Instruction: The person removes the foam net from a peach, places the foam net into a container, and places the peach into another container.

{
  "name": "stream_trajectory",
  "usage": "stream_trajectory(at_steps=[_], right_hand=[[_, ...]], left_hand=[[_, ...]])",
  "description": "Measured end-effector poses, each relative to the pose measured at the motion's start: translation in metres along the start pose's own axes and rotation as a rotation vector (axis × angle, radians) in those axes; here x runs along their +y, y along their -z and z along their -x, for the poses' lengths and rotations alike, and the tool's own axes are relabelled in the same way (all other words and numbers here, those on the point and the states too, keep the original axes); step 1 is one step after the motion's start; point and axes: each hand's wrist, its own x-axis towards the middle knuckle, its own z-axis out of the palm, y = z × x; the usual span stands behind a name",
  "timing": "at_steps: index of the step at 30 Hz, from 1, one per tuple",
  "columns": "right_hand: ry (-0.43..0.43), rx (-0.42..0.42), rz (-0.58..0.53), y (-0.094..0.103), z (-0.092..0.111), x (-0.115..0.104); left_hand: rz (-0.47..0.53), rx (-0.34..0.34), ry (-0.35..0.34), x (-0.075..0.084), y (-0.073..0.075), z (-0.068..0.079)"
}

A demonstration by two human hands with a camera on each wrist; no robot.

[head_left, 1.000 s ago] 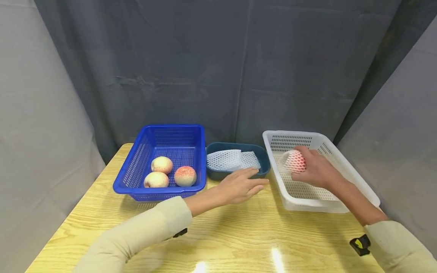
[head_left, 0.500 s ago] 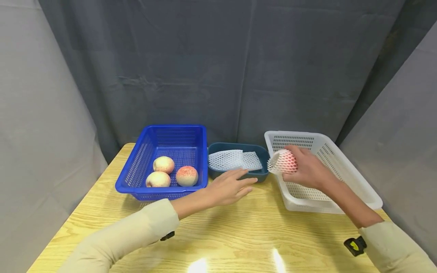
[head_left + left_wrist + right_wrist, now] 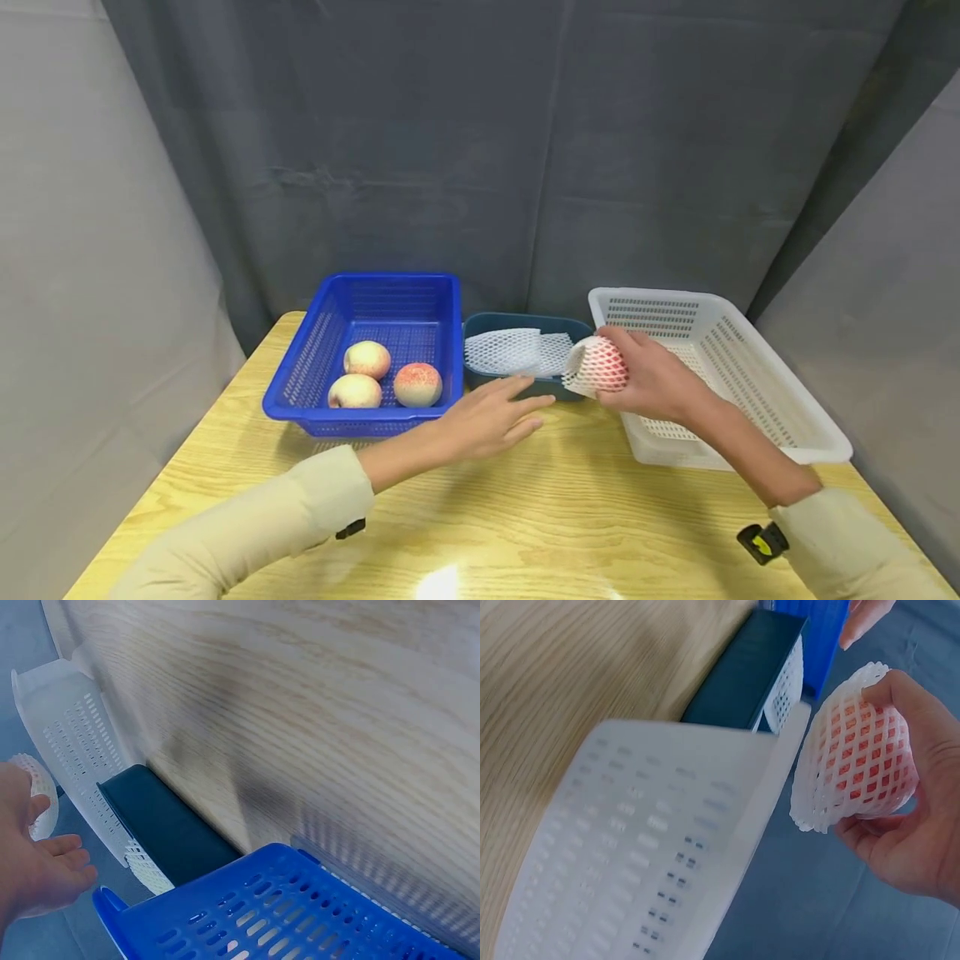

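In my right hand (image 3: 648,379) I grip a peach (image 3: 866,754) wrapped in a white foam net sleeve (image 3: 817,776). Thumb and fingers curl round its sides, and the sleeve's loose end points left. The wrapped fruit is over the gap between the white basket and the dark teal tub. My left hand (image 3: 483,421) hovers palm down with fingers spread, holding nothing, in front of the teal tub (image 3: 525,387). Flat white foam net sleeves (image 3: 502,352) lie inside that tub. Three bare peaches (image 3: 417,385) sit in the blue basket (image 3: 322,414) on the left.
On the right stands a white perforated basket (image 3: 813,417), its left rim just under my right hand. All three containers rest near the back of a wooden table (image 3: 540,517). Behind them hangs a dark grey curtain (image 3: 420,150).
My right hand has carried the sleeved peach leftward from over the white basket to beside the teal tub. The left hand has drawn back a little to the left.
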Motion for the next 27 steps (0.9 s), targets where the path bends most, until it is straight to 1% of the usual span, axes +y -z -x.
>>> stream_trajectory(at_steps=[5,12,16,19,23,27], right_hand=[[-0.011,-0.041,-0.007,-0.008,-0.002,-0.011],[-0.010,-0.096,-0.013,-0.019,-0.004,-0.022],[0.002,-0.117,-0.015,-0.024,-0.004,-0.026],[0.014,-0.129,-0.024,-0.028,-0.003,-0.027],[0.038,-0.141,-0.011,-0.034,-0.001,-0.028],[0.065,-0.138,0.024,-0.041,0.000,-0.029]], left_hand=[[0.026,0.003,0.002,0.001,0.000,0.006],[0.072,-0.039,0.045,0.006,-0.001,0.017],[0.053,-0.074,0.066,0.009,-0.003,0.021],[0.035,-0.088,0.078,0.011,-0.004,0.025],[0.024,-0.074,0.090,0.013,-0.007,0.030],[-0.014,-0.038,0.063,0.011,-0.012,0.036]])
